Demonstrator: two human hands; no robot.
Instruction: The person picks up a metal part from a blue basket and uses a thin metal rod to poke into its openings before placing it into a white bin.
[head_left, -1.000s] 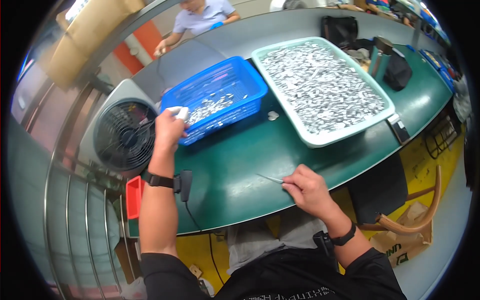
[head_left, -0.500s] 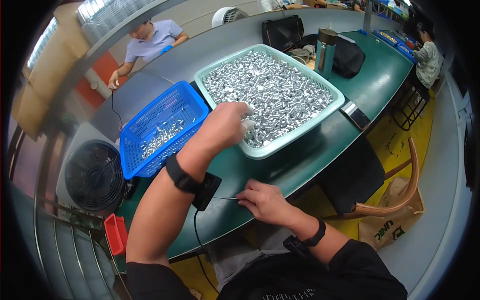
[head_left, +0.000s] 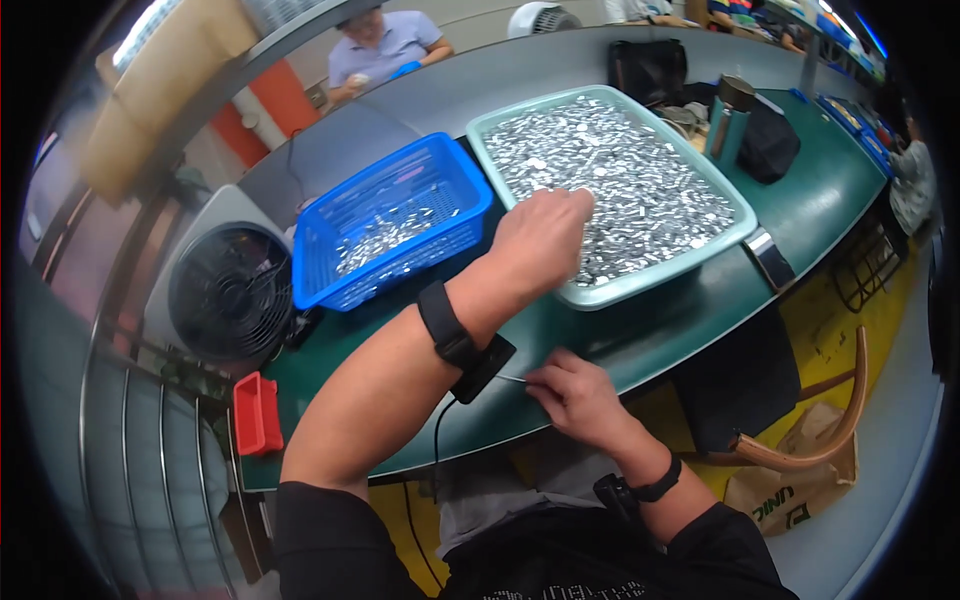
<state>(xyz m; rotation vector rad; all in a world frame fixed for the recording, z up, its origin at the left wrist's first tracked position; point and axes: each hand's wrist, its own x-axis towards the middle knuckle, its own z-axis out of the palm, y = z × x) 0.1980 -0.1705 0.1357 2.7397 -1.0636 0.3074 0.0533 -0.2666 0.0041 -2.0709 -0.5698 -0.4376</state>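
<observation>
My left hand [head_left: 545, 237] is over the near left part of a light green basket [head_left: 655, 281] heaped with small silvery metal parts [head_left: 610, 180]. Its fingers are curled together, and their tips are mostly hidden behind the hand, so what they hold does not show. Lower down, above the front of the green table, my right hand [head_left: 582, 400] pinches a thin metal rod [head_left: 511, 378] between thumb and fingers. The rod points left, toward the black box on my left wrist. A blue basket [head_left: 325, 290] with fewer metal parts stands left of the green one.
A fan [head_left: 228, 292] and a red bin [head_left: 257, 415] are at the left. Beyond the green basket stand a tumbler [head_left: 728, 135] and dark bags; a phone [head_left: 768, 260] lies at its right corner. A chair [head_left: 745, 380] is right of the table. A co-worker [head_left: 385, 50] sits behind the partition.
The view has swung, so the baskets and table appear farther right. My left fingers have drawn in, with their tips now out of sight. My right hand keeps its pinch on the rod.
</observation>
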